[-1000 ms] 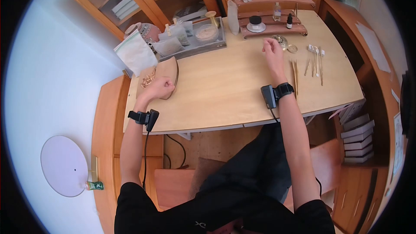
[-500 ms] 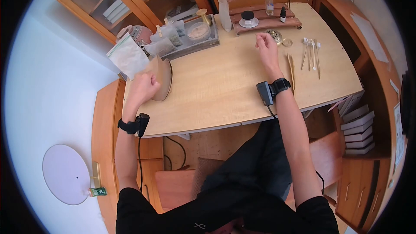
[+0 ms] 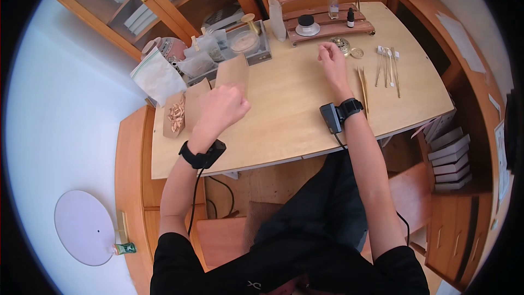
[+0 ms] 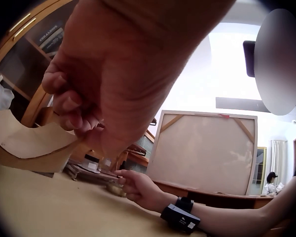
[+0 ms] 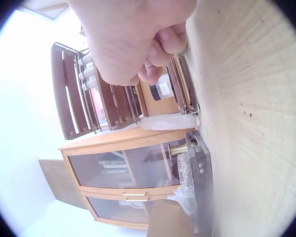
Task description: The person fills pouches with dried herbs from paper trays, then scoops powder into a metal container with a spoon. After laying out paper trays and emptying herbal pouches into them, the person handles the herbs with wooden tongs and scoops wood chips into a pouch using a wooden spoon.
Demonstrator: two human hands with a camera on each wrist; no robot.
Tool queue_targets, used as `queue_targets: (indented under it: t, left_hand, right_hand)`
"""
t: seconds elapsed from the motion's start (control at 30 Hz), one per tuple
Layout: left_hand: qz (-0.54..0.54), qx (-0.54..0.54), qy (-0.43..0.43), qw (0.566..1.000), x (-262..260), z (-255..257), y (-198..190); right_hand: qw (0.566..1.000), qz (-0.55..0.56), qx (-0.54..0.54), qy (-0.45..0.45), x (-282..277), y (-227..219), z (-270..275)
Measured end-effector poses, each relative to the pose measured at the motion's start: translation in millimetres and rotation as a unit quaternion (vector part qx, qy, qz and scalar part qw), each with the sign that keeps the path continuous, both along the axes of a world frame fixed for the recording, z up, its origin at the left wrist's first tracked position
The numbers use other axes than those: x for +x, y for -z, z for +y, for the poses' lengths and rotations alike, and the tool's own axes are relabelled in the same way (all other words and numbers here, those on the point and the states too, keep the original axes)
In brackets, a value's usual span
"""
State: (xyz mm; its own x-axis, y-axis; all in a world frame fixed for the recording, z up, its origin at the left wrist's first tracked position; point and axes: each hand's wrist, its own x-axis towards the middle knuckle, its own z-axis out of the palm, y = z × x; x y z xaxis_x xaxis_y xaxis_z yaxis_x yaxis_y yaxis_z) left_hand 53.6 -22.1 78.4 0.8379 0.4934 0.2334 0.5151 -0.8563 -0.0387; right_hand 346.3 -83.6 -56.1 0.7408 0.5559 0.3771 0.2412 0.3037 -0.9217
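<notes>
My left hand (image 3: pixel 222 108) pinches a tan, curved-edged piece (image 3: pixel 233 70), raised above the left part of the table. In the left wrist view the curled fingers of that hand (image 4: pixel 108 74) meet the end of the tan piece (image 4: pixel 32 140). Left of it, wood chips (image 3: pixel 176 116) lie on a brown holder, beside another brown piece (image 3: pixel 196 97). My right hand (image 3: pixel 333 65) stays low over the table with loosely curled fingers, just before a brass openwork burner (image 3: pixel 341 45); nothing shows in its grasp.
Behind my left hand stand a grey tray (image 3: pixel 265 54) with bags and a dish, a white pouch (image 3: pixel 158 76) and a patterned pot (image 3: pixel 172 49). A tiered rack (image 3: pixel 333 30) with bottles is at the back; tweezers (image 3: pixel 363 90) and thin tools (image 3: pixel 398 76) lie right.
My left hand has moved right and up from the chips, with the tan piece now raised in its fingers. The right hand keeps its place by the burner; the head view has shifted slightly.
</notes>
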Motion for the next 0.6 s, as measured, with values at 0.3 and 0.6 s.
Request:
queue_targets:
  t: [0.3, 0.6]
  left_hand:
    - [0.024, -0.094, -0.009, 0.995, 28, -8, 31]
    - [-0.059, -0.235, 0.006, 0.97, 43, -32, 42]
  right_hand:
    - [1.0, -0.003, -0.021, -0.017, -2, -3, -1]
    - [0.985, -0.039, -0.098, -0.135, -17, -8, -4]
